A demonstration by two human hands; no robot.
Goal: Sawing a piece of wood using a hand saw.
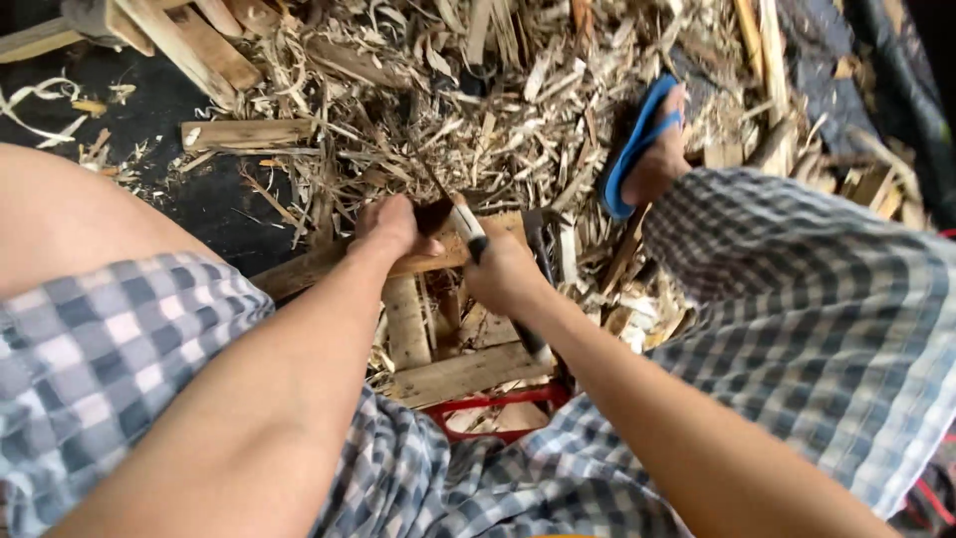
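Work piece: a long wooden stick (329, 261) lies across a rough wooden frame (458, 374) between the person's knees, running from lower left to upper right.
Left hand (390, 227): clenched over the stick near its middle, pressing it down onto the frame.
Right hand (503, 274): wrapped tightly around the handle of a knife (453, 214); the dark blade sits just beside the left hand, against the top of the stick.
Handling, judged: the stick looks stiff, dry and light; likely splintery along the cut face, so a hold back from the blade, on the uncut length, appears safest. Not fragile, though a thin section could snap under hard pressure.
Appearance: pale brown, straight, roughly squared; the far end is hidden behind the hands.
Blade edge: too small and shadowed to judge.
Surroundings: a thick heap of wood shavings (478, 110) covers the dark ground ahead; loose offcut slats (244, 133) lie upper left.
Foot: a blue sandal (637, 139) rests on the shavings, well apart from the blade.
Clothing: checked shorts (817, 299) on both thighs.
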